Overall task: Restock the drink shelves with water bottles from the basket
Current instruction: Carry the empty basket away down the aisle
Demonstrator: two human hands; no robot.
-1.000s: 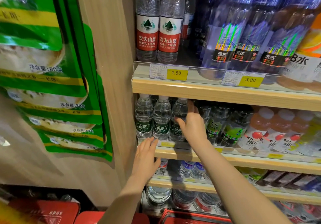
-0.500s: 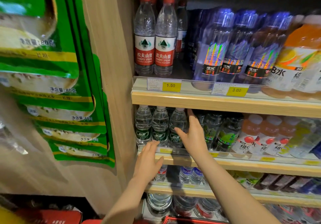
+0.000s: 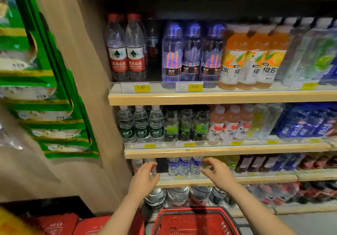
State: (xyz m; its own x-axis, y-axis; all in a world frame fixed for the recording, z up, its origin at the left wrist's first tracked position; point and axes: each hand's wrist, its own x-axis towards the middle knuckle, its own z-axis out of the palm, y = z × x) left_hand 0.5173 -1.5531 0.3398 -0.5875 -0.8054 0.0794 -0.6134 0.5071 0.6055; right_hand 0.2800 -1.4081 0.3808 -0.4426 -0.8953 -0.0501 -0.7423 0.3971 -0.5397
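Small clear bottle [image 3: 152, 171] gripped by left hand [image 3: 145, 179] at third shelf [image 3: 218, 181], right hand [image 3: 219, 175] held with loosely spread fingers, red basket [image 3: 196, 220] below.

Motion blur is softening the whole view. The left hand [image 3: 145, 177] is covering most of a small bottle [image 3: 152, 171]; whether the fingers are gripping it or only touching it is not determinable. The right hand [image 3: 218, 173] is hiding the bottles directly behind it, and its finger posture is smearing. Below both hands, the red basket [image 3: 196, 220] is running off the bottom edge, its contents unreadable. Above the hands, the small yellow price tags [image 3: 189, 144] are blurring beyond legibility. Far right of the right hand, the blue packs [image 3: 308, 121] are showing indistinct labels.
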